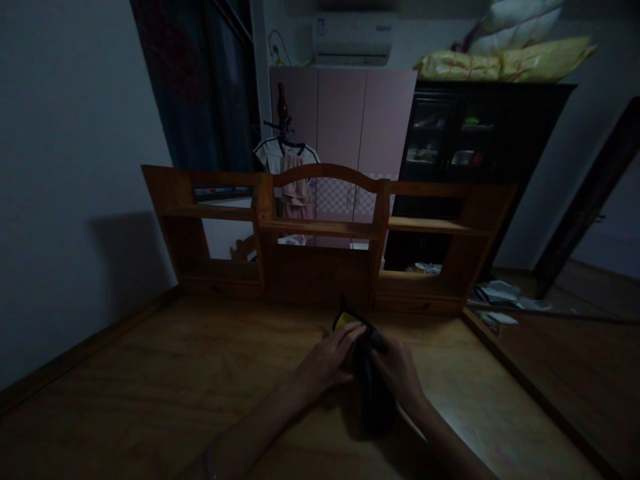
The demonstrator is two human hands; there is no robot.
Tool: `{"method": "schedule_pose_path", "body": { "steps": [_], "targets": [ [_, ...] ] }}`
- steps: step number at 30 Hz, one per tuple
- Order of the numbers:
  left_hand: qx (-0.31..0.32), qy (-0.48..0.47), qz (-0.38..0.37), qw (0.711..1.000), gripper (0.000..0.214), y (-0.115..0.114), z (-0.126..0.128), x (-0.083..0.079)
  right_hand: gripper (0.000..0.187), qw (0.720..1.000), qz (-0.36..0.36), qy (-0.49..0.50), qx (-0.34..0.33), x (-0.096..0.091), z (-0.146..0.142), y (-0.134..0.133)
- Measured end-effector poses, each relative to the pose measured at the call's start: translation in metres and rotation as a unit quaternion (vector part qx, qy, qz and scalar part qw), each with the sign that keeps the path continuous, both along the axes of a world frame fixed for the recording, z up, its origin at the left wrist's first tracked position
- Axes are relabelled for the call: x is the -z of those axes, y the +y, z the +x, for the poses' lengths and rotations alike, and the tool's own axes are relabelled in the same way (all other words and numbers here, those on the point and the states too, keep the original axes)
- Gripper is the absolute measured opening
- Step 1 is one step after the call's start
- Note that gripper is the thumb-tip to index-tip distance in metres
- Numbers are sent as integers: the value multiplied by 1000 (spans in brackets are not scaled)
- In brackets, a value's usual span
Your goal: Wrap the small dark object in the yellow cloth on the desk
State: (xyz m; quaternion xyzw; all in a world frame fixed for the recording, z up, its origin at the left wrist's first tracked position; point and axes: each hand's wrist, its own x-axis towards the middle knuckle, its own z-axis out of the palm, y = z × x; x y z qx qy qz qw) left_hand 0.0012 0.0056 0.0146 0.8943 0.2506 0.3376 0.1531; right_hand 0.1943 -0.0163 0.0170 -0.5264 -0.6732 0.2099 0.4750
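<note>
Both my hands meet over a dark object with a yellow part (pixel 344 321) that lies on the wooden desk (pixel 150 387). My left hand (pixel 327 360) rests on its left side, fingers curled over the yellow end. My right hand (pixel 397 370) grips its right side. The object's black body (pixel 375 400) runs toward me between my wrists; the room is too dim to name it.
A wooden shelf unit (pixel 325 230) stands along the desk's back edge. Behind it are a pink wardrobe (pixel 350 127), hanging clothes (pixel 290 173) and a dark cabinet (pixel 465 147). A wall (pixel 60 167) borders the left; the floor drops off at right.
</note>
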Motion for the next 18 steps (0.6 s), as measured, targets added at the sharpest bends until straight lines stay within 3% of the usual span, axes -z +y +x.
{"method": "schedule_pose_path", "body": {
  "steps": [6,10,18],
  "targets": [
    [-48,-11,32,998,86,-6,-3,0,25,999,-5,34,-8,-7,-4,1],
    [-77,-51,62,994,75,-6,-4,3,33,993,-37,95,-58,-10,-9,2],
    [-130,-65,113,983,69,-6,-1,12,45,982,-82,124,-120,-15,-7,-4]
  ]
}}
